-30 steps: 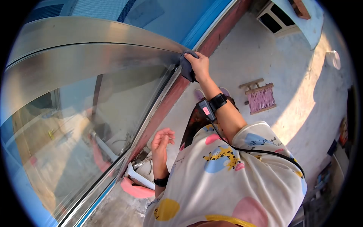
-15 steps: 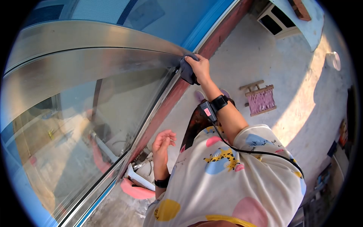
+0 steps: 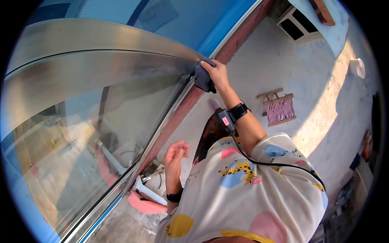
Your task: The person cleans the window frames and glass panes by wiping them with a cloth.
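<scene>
Cloth (image 3: 204,78) gripped in right hand (image 3: 219,75) at far right end of metal frame (image 3: 121,67), long axis near to far; left hand (image 3: 175,157) nearer, well apart, loosely curled, empty.

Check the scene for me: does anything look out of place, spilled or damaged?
Nothing looks damaged or spilled around the dark cloth in the right hand. The only mild oddity is at the view's top right: a reddish-brown block lies on the light-blue sheet, perhaps as a weight.
</scene>
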`<state>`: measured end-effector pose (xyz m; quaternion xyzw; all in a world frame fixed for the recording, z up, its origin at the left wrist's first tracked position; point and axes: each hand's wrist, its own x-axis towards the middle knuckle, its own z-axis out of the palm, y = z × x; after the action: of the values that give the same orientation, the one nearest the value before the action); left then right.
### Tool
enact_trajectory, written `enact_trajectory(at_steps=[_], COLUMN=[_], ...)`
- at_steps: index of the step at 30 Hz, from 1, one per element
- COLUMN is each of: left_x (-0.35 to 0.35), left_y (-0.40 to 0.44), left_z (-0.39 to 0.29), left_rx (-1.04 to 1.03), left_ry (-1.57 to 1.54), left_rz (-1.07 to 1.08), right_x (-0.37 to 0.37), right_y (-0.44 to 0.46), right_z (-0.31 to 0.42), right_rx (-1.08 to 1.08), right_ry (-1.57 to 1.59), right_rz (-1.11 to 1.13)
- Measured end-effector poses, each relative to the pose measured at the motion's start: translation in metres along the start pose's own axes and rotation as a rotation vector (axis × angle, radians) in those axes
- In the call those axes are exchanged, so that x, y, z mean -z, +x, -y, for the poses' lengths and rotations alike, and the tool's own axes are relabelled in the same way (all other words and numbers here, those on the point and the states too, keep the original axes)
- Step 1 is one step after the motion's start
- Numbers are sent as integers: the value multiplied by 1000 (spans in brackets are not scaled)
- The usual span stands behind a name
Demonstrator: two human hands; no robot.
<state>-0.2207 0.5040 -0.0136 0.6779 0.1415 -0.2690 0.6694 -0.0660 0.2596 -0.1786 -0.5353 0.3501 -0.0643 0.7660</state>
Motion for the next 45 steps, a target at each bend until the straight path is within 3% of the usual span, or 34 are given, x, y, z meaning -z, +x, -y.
enact_trajectory(at_steps=[2,4,14,16,19,28,31,36,38,40,42,45], left_x=[-1,-4,-1,-3,-2,4,4,1,-1,-3,-1,0], left_y=[1,-2,2,0,-3,-3,-1,0,-2,-5,-3,-7], left_z=[-2,-6,-1,-1,-5,1,3,1,1,-3,-3,3], left_rx=[-1,3,-2,-1,16,-6,14,5,13,25,10,2], left_ry=[-3,10,5,2,44,25,21,25,23,35,22,21], left_rz=[-2,1,18,-1,18,31,20,31,23,9,11,10], right_x=[-1,2,0,-1,2,2,-1,2,0,1,3,-3], right_y=[-3,2,1,-11,-3,3,-5,1,-11,4,20,8], right_z=[7,-5,-3,17,-12,3,7,5,18,-12,-32,-34], right_rx=[67,-2,-6,61,-16,-59,16,-53,64,22,-156,-107], right_ry=[-78,-145,-155,-141,-82,44,-67,-122,-109,-97,-74,-72], right_rz=[-12,2,-10,20,21,32,-5,-19,-25,-20,-51,-25])
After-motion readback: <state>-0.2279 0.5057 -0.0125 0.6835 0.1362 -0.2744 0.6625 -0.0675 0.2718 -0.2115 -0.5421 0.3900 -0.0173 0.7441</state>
